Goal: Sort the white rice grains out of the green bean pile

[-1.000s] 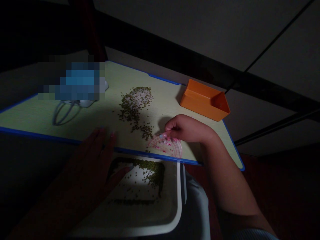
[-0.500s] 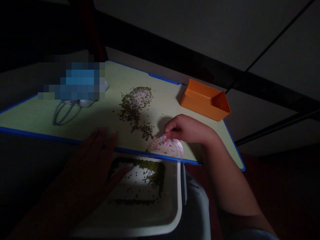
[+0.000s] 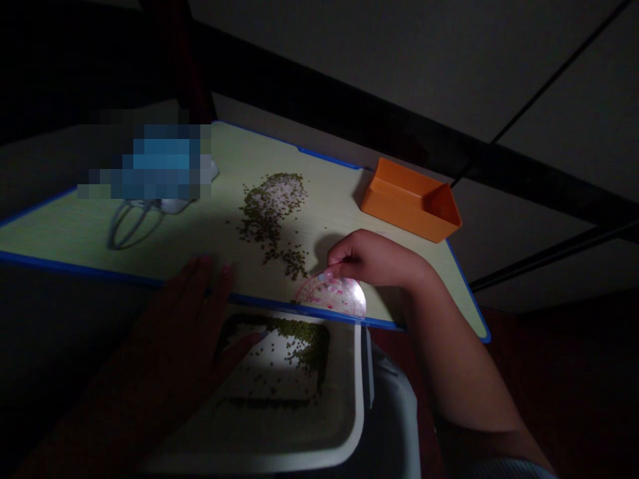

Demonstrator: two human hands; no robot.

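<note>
My right hand (image 3: 367, 256) pinches the top of a clear, pink-marked protractor (image 3: 327, 296), which lies by the front edge of the small table. Just beyond its left end, a trail of green beans (image 3: 292, 259) leads back to a pile of green beans and white grains (image 3: 277, 196). My left hand (image 3: 184, 319), dim in shadow, has its fingers stretched over the table's front edge. Its thumb reaches over a white plastic tub (image 3: 344, 426) below that edge. Green beans (image 3: 304, 339) are scattered inside the tub, mostly toward its far right corner.
An orange open box (image 3: 404, 209) stands at the table's back right. On the left sits a blurred-out bluish item (image 3: 160, 159) with a looped cord (image 3: 127, 226). The pale tabletop (image 3: 200, 229) has a blue rim, and cabinet panels (image 3: 399, 73) rise behind it.
A bright glare now shows on the right side of the protractor. Both hands stay almost where they were, and the grains look the same.
</note>
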